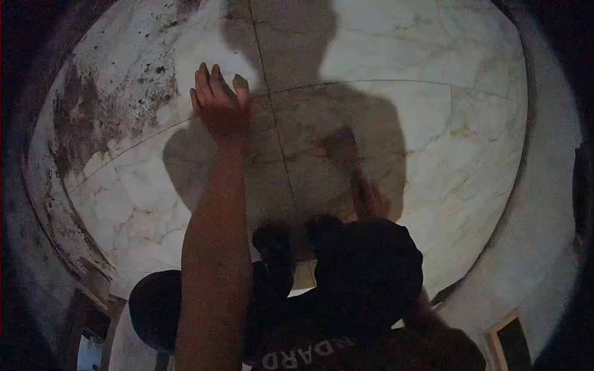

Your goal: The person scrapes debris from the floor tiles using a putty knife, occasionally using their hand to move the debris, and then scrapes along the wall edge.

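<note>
My left hand is raised over the marbled tile floor, its fingers apart and nothing in them. Lower on the right, my right hand is in deep shadow, its fingers around the handle of a dark flat-bladed tool. The blade points up and to the left, over the shadowed tiles. Whether it touches the floor is too dark to tell.
Dark, speckled stains cover the tiles at the upper left. My own shadow falls across the middle. My dark shoes and knees are below. Door frames show at the lower corners.
</note>
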Demonstrator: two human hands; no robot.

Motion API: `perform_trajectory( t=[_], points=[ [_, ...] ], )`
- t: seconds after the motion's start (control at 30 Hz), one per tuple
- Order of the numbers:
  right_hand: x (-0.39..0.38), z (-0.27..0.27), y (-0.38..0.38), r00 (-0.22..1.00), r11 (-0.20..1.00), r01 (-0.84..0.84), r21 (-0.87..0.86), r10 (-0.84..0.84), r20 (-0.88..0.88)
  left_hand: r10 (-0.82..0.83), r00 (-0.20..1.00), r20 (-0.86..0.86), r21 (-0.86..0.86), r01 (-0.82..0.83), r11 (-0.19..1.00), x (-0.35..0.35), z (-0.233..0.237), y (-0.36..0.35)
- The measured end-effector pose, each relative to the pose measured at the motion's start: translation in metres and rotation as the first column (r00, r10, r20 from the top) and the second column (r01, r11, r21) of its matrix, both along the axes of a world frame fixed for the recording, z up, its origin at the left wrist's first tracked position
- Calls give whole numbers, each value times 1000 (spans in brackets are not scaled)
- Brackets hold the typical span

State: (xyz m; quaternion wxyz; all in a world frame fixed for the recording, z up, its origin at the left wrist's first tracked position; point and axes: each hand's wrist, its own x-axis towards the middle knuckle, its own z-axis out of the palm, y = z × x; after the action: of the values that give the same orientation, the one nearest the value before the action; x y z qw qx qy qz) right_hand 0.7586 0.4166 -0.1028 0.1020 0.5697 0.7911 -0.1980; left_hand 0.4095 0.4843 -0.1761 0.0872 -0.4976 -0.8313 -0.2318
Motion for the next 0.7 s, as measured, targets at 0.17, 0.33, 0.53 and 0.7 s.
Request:
perform_trajectory(
  t=[0.17,0.33,0.53,0.7],
  points=[
    [-74,13,127,920,985,104,135,-44,-390,-79,989,-126,-45,74,996,-8,-1,-13],
    [28,43,-24,990,998,-21,55,29,-141,-295,955,-31,-593,220,775,-110,89,17],
    [-40,17,9,953,954,-299,18,299,-41,-517,731,-445,-601,184,778,-213,191,43],
    [-125,39,88,911,907,-331,261,379,-161,-561,683,-467,-746,37,665,-217,250,23]
  ],
)
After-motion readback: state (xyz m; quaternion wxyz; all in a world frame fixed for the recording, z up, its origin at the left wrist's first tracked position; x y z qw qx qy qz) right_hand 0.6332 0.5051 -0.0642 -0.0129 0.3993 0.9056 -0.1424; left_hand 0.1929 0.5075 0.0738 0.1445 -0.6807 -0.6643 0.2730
